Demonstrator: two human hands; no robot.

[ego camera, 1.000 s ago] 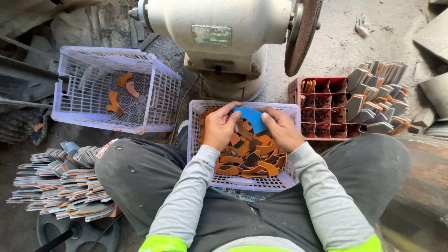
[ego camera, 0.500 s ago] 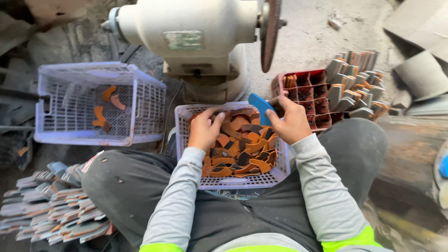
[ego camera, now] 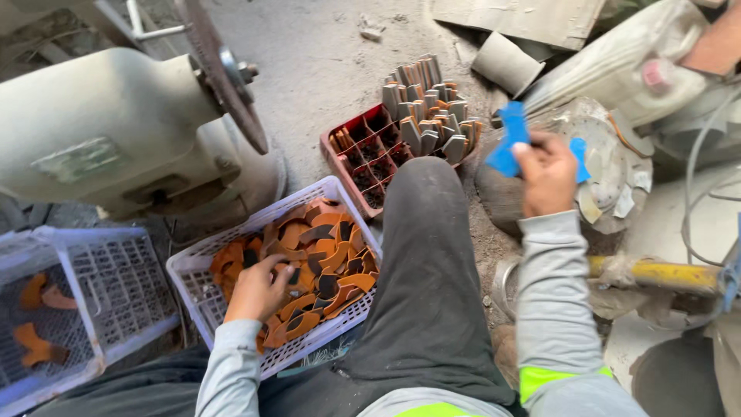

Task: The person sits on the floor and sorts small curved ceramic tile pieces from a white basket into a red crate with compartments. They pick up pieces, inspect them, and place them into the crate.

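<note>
A large pale bench grinder point(ego camera: 116, 131) with its worn wheel point(ego camera: 224, 73) fills the far left. Near it, a white plastic basket point(ego camera: 193, 270) holds orange and dark curved pieces point(ego camera: 316, 262), and the left hand point(ego camera: 255, 292) rests on them, fingers bent down among the pile without clearly clamping any one. Far of the knee sits a red divided tray point(ego camera: 363, 154). At the right, the right hand point(ego camera: 546, 174) is closed on a blue rag point(ego camera: 509, 143), which sticks out on both sides of the fist.
</note>
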